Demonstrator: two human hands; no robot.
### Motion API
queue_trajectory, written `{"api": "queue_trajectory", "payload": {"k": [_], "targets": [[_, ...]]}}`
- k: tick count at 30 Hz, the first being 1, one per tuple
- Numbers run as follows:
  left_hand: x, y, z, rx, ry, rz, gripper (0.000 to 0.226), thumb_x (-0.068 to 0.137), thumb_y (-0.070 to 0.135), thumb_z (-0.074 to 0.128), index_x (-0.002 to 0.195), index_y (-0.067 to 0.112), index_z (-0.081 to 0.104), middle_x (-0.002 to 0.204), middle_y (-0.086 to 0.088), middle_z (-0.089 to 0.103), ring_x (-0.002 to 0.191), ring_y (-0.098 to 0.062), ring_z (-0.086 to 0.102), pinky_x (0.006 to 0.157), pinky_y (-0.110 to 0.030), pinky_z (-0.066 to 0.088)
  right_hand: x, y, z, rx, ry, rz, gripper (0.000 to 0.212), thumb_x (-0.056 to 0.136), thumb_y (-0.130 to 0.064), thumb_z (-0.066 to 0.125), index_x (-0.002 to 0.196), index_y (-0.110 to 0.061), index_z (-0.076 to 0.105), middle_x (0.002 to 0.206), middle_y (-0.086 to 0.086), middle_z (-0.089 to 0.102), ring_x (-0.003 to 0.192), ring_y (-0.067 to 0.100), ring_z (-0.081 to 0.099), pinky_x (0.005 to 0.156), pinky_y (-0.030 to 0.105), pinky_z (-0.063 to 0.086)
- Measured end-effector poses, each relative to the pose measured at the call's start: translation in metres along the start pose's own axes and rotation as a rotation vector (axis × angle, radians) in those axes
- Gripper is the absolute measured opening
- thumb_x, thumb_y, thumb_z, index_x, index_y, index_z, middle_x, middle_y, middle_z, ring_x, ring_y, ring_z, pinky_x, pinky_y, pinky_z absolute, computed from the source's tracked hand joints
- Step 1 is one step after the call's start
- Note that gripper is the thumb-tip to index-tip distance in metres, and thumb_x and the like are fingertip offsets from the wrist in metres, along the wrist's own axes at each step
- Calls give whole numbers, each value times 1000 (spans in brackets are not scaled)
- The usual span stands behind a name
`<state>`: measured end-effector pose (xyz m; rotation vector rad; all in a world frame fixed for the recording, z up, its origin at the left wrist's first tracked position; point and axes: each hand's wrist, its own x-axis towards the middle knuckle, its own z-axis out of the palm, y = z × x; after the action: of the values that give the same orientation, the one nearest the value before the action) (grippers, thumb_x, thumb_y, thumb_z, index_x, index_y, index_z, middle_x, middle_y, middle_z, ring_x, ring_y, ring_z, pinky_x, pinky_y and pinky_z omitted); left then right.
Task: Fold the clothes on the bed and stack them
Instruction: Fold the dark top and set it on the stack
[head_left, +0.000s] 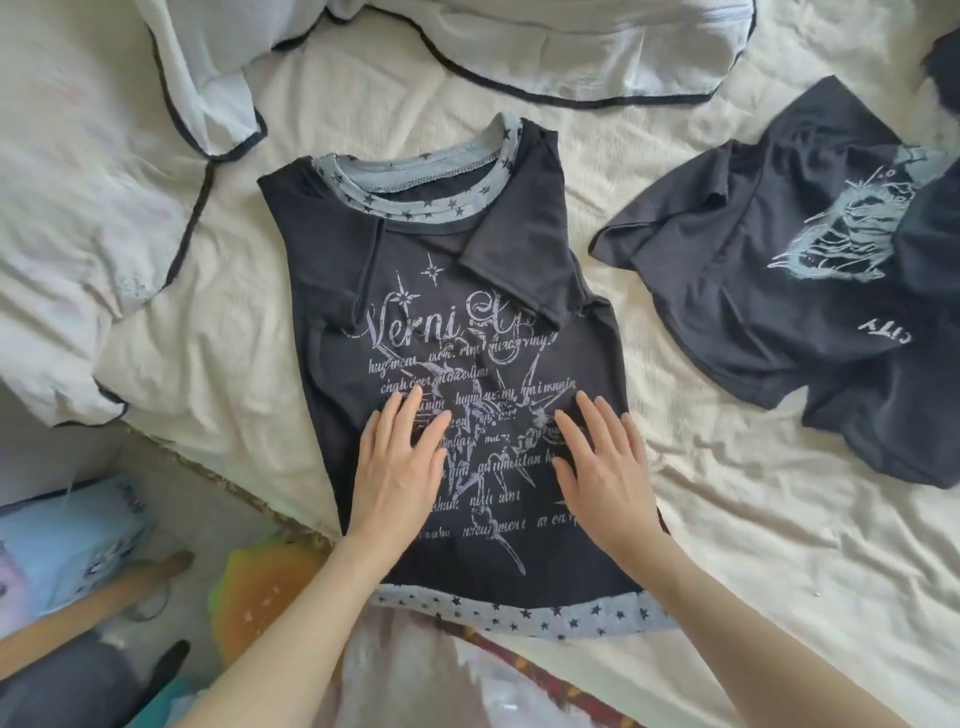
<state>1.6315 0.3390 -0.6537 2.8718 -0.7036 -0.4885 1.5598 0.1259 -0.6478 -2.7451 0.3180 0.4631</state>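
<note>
Hands flat: left hand (397, 462) and right hand (602, 457), fingers spread, press the printed black T-shirt (467, 322), smoothing its tucked sleeves before folding.

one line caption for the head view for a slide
Both hands, left and right, press flat on a black printed shirt with sleeves folded in, on the bed.

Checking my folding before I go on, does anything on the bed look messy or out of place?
Yes. The dark shirt on the right lies crumpled, print upside down, not folded. Both hands press the star-trimmed shirt flat; its sleeves are folded in unevenly.
</note>
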Motion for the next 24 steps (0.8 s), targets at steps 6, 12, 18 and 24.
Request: {"api": "queue_trajectory", "payload": {"k": [6,12,18,24], "targets": [[-61,0,18,22,-57,20,51,83,14,68,133,11,55,145,-17,42,135,-37,38,107,-56,32,-47,9,15,-82,-88,7,52,91,-25,60,140,-11,46,150,14,36,140,33,30,115,51,21],[-87,-17,16,-216,65,-212,44,91,5,55,134,5,50,146,-20,38,134,-38,37,109,-51,34,-88,16,31,-45,-101,83,53,96,-22,52,145,-13,36,155,12,23,145,29,17,116,50,17],[-113,-48,28,-609,112,-585,55,92,13,58,141,4,34,136,-19,42,124,-34,43,105,-42,35,-118,23,37,-20,-30,120,50,95,-18,52,143,-8,41,154,13,27,144,31,21,113,46,24],[-116,-51,44,-892,-46,-771,44,95,29,55,130,6,44,107,-7,55,102,-24,53,88,-34,42,-115,34,30,95,38,384,47,99,-25,41,142,-8,35,138,14,45,125,35,40,98,47,33]]}}
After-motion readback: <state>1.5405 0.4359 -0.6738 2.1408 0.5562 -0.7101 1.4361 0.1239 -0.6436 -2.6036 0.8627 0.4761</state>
